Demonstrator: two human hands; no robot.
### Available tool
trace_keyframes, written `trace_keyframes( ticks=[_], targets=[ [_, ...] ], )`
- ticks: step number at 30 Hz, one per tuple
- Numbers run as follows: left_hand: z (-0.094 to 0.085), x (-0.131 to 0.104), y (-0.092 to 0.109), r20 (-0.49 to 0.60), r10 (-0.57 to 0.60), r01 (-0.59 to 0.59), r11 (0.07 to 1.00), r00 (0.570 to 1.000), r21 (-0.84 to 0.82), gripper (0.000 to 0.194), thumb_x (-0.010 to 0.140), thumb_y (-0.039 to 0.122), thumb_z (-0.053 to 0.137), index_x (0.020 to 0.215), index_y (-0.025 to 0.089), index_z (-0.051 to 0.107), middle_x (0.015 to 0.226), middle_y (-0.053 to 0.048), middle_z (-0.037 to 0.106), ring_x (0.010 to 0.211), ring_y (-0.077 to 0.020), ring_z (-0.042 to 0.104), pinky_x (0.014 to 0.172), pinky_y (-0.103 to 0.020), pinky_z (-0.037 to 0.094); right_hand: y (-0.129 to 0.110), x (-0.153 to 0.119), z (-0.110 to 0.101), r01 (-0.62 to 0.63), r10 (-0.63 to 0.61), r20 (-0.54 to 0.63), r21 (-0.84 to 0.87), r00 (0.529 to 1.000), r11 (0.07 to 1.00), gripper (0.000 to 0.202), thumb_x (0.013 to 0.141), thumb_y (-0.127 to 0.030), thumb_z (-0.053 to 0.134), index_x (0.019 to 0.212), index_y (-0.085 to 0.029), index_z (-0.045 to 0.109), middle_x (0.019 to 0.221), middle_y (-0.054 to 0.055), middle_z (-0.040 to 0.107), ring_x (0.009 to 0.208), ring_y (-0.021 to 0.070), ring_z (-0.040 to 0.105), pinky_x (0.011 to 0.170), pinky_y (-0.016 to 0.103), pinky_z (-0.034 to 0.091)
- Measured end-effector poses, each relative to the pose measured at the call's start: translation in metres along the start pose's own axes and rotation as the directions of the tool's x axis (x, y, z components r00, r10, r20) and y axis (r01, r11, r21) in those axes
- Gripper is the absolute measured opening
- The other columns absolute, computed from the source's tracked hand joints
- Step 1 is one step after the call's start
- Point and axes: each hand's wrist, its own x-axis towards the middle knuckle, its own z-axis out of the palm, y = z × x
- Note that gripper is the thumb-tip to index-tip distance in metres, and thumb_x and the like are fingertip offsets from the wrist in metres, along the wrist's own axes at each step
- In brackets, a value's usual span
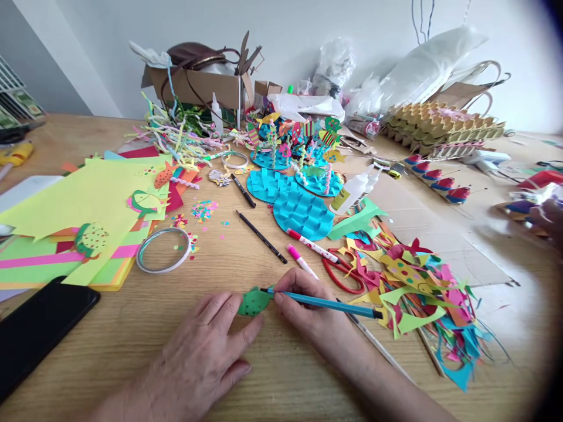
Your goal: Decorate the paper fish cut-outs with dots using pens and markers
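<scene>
A small green paper fish (256, 302) with dark dots lies on the wooden table in front of me. My left hand (206, 337) rests flat, its fingers apart, index finger and thumb at the fish's left end, keeping it against the table. Pinched in my right hand (308, 305) is a blue felt-tip pen (329, 302), its dark tip at the top right of the fish. A pink-capped marker (301, 261) and a red-and-white marker (312, 245) lie just beyond the right hand, beside red-handled scissors (343, 272).
Paper scraps (422, 287) heap at the right. Coloured sheets (88, 199) with paper fish and a black phone (44, 334) lie left. Tape rolls, a pencil (261, 236), blue textured paper discs (303, 214) and glue bottles (352, 190) stand ahead. Another person's hand (548, 217) shows far right.
</scene>
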Motion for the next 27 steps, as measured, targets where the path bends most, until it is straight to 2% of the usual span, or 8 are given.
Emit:
trace_keyframes(
  ticks=[3, 11, 21, 27],
  targets=[
    [0.004, 0.000, 0.000, -0.003, -0.008, 0.008, 1.000, 1.000, -0.007, 0.060, 0.069, 0.021, 0.073, 0.126, 0.021, 0.055, 0.111, -0.014, 0.057, 0.100, -0.0331, 0.054, 0.080, -0.047, 0.054, 0.007, -0.002, 0.005, 0.058, -0.061, -0.041, -0.076, 0.997, 0.995, 0.007, 0.080, -0.022, 0.052, 0.073, -0.020, 0.053, 0.061, -0.003, 0.054, 0.054, 0.0118, 0.049, 0.047, 0.020, 0.038],
    [0.009, 0.000, -0.003, -0.053, -0.001, 0.000, 0.999, 0.999, -0.032, 0.073, 0.067, 0.021, 0.075, 0.134, 0.021, 0.047, 0.116, -0.014, 0.054, 0.103, -0.0324, 0.051, 0.085, -0.047, 0.050, 0.009, -0.006, 0.009, 0.130, -0.136, -0.010, -0.243, 0.991, 0.961, 0.009, 0.079, -0.015, 0.050, 0.074, -0.020, 0.055, 0.058, -0.004, 0.056, 0.049, 0.0103, 0.049, 0.046, 0.020, 0.037],
    [0.014, -0.001, -0.004, -0.087, -0.001, -0.001, 1.000, 0.996, -0.020, 0.067, 0.069, 0.026, 0.075, 0.132, 0.020, 0.051, 0.116, -0.013, 0.052, 0.102, -0.0314, 0.048, 0.086, -0.045, 0.046, 0.013, -0.006, 0.013, 0.175, -0.184, -0.003, -0.295, 0.983, 0.939, 0.009, 0.080, -0.015, 0.049, 0.075, -0.021, 0.053, 0.054, -0.006, 0.051, 0.047, 0.0105, 0.049, 0.045, 0.020, 0.036],
    [0.013, -0.003, -0.004, -0.096, -0.017, 0.016, 1.000, 0.995, -0.012, 0.056, 0.082, 0.039, 0.066, 0.134, 0.024, 0.050, 0.116, -0.010, 0.054, 0.104, -0.0285, 0.048, 0.089, -0.041, 0.044, 0.013, -0.005, 0.014, 0.177, -0.190, -0.018, -0.294, 0.982, 0.939, 0.009, 0.080, -0.014, 0.049, 0.074, -0.020, 0.053, 0.056, -0.005, 0.054, 0.045, 0.0094, 0.048, 0.043, 0.019, 0.034]
  ],
)
